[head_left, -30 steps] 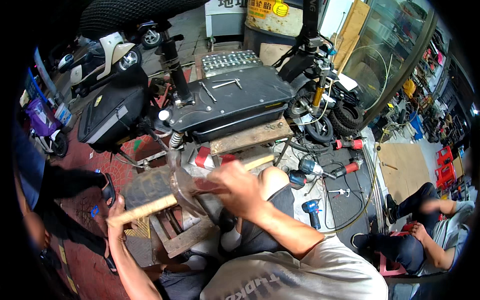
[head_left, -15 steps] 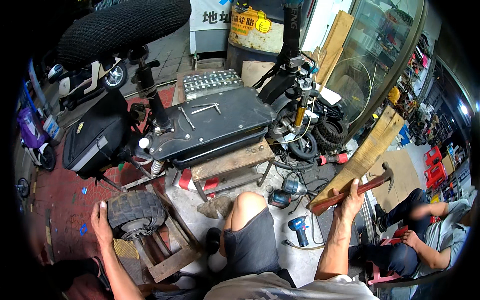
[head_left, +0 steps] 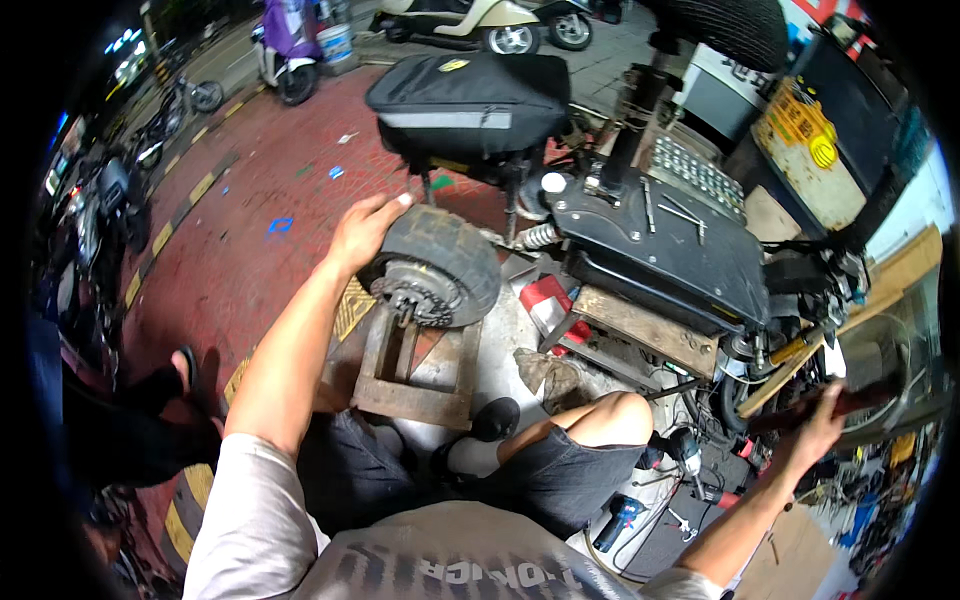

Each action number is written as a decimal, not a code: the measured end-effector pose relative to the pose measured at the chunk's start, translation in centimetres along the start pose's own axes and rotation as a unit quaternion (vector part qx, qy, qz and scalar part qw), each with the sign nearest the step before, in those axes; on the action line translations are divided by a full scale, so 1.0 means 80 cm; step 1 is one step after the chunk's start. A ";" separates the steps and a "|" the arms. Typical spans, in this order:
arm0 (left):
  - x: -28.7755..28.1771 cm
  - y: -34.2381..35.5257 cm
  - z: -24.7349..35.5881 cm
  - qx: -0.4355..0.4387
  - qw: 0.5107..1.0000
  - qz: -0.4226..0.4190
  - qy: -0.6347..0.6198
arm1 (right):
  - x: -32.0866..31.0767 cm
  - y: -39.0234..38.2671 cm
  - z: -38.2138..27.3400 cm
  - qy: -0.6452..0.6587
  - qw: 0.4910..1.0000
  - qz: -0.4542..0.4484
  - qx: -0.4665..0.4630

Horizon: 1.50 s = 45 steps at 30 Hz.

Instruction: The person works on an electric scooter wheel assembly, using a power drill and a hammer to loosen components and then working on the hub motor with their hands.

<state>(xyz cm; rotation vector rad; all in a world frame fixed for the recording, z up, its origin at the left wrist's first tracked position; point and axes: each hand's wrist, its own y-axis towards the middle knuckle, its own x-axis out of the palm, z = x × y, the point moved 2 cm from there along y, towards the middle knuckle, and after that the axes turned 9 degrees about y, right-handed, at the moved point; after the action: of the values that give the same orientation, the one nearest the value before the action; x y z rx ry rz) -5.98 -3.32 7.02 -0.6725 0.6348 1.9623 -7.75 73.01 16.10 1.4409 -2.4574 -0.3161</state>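
A knobby black wheel with a metal hub and axle sits upright on a small wooden frame in front of me. My left hand lies against the tyre's upper left side, its fingers stretched along the tread and partly hidden behind it. Out to the right, my right hand is closed around a hammer, whose reddish-brown handle is smeared by motion. The hammer's head cannot be made out clearly.
A scooter body with hand tools on its deck rests on a wooden bench. A black bag hangs behind the wheel. On the floor at right lie a blue power tool and cables. Another person's foot is at left.
My view has swung left, so the wheel now lies nearer the middle. My left hand has shifted onto the tyre's upper side. The right hand still holds the hammer, farther out to the right.
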 end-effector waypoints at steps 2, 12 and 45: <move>0.002 0.003 -0.034 -0.026 0.999 0.042 0.008 | 0.084 -0.097 -0.007 -0.037 0.980 -0.183 0.066; 0.004 0.020 0.018 -0.063 0.998 -0.019 0.005 | 0.302 -0.363 0.027 -0.092 0.781 -0.615 -0.056; 0.002 0.000 0.005 -0.039 0.999 0.015 0.026 | 0.336 -0.341 0.006 -0.165 0.814 -0.527 -0.181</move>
<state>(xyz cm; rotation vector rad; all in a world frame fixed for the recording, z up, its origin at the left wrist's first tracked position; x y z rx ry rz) -6.12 -2.94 7.24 -0.7687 0.6068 2.0118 1.75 36.38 10.18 2.5364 -1.3531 -1.2445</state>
